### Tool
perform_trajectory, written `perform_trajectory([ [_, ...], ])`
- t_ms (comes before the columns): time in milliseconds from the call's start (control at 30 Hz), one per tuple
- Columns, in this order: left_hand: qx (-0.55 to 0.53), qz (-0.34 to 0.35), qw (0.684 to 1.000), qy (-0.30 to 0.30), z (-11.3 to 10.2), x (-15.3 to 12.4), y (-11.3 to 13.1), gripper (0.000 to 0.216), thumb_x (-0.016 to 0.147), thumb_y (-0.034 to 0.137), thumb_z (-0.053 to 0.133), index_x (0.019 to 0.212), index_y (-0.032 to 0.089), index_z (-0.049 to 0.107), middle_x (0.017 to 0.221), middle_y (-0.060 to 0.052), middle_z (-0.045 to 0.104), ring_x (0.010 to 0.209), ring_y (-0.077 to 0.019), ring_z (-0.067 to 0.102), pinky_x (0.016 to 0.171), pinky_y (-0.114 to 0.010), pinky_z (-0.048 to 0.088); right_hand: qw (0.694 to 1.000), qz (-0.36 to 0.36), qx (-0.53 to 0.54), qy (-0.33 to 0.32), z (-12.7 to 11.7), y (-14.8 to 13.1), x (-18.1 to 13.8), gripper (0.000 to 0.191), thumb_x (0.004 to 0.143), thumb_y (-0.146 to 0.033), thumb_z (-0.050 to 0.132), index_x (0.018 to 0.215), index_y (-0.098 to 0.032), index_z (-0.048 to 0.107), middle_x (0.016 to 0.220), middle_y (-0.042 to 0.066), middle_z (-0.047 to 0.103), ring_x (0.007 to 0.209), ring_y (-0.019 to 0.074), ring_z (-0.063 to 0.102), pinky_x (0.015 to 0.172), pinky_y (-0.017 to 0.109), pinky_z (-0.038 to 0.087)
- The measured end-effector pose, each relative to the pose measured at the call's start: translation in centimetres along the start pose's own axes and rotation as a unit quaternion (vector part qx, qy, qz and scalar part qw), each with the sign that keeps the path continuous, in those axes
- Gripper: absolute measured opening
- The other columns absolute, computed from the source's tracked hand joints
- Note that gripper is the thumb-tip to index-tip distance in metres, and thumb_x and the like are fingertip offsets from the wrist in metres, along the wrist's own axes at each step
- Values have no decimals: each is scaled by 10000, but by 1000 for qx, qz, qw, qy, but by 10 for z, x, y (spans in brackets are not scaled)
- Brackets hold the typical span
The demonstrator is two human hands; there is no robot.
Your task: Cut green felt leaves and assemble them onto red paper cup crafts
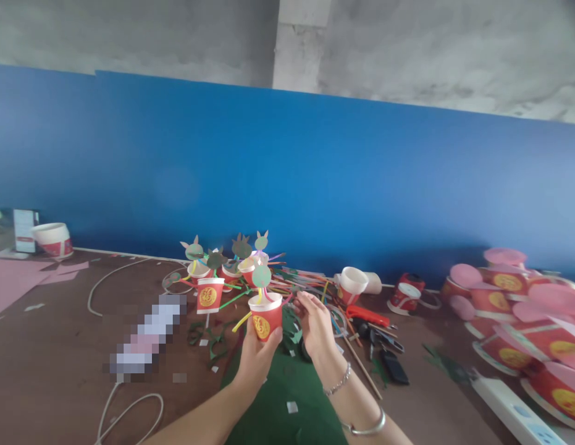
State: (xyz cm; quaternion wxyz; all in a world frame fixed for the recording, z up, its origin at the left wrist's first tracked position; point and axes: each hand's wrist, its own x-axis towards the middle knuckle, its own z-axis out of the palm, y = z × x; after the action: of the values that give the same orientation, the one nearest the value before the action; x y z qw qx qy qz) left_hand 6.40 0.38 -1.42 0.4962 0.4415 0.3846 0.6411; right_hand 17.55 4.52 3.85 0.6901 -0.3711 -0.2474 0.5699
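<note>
My left hand point(257, 358) grips a small red paper cup point(265, 316) with a gold emblem, held upright above the brown table point(60, 364). Coloured straws and a green paper cut-out point(262, 275) stick out of the cup. My right hand point(314, 321) hovers just right of the cup, fingers slightly spread and curled, holding nothing that I can make out. Behind the cup stand several similar decorated red cups point(209, 293) with green eared cut-outs.
A green felt sheet point(287, 395) lies under my forearms. Loose straws, a red tool point(367, 316), scissors and a black object sit to the right. Stacked red cups with pink discs point(514, 309) fill the far right. A white power strip point(514, 411) and white cables point(125, 414) lie near.
</note>
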Motion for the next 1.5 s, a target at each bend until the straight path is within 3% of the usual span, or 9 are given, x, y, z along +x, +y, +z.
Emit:
perform_trajectory([
  [200,11,-4,1000,-26,1,-3,7,554,773,341,618,1235,156,375,1192,-147,580,1055,-238,577,924,-359,438,997,-21,-75,-3,-1,-9,2,200,538,-264,797,624,-180,638,593,-35,625,553,107,539,557,221,417],
  [500,55,-23,998,-12,-4,-2,-2,605,693,376,689,1203,145,460,1119,-141,634,1007,-262,598,868,-337,456,986,-51,-160,-12,-3,-18,7,229,515,-294,794,650,-149,679,599,-8,644,543,109,536,543,225,404],
  [900,-1,-30,998,-59,-2,0,-9,536,756,374,643,1179,147,406,1129,-141,597,998,-236,577,859,-337,453,962,-83,-259,-22,-2,-26,3,227,579,-293,754,746,-141,729,686,40,707,665,174,615,642,276,480],
  [1100,17,-31,997,-63,-2,0,-8,545,751,377,650,1182,140,414,1135,-144,598,996,-234,578,875,-333,440,960,-73,-259,-73,-6,-27,7,259,612,-314,738,814,-152,737,811,56,729,769,198,640,727,290,482],
  [1333,40,-20,997,-64,-3,1,-10,561,758,385,636,1203,134,405,1113,-143,604,973,-233,578,865,-342,434,926,-85,-357,-87,1,-36,-3,236,653,-362,697,658,-126,702,608,19,665,599,161,571,561,256,409],
  [1500,41,-27,997,-63,-2,1,-8,602,729,405,657,1212,132,424,1088,-138,621,950,-236,588,840,-339,443,907,-79,-402,-95,-1,-42,-2,287,637,-402,690,671,-118,716,580,20,649,571,165,551,517,256,374],
])
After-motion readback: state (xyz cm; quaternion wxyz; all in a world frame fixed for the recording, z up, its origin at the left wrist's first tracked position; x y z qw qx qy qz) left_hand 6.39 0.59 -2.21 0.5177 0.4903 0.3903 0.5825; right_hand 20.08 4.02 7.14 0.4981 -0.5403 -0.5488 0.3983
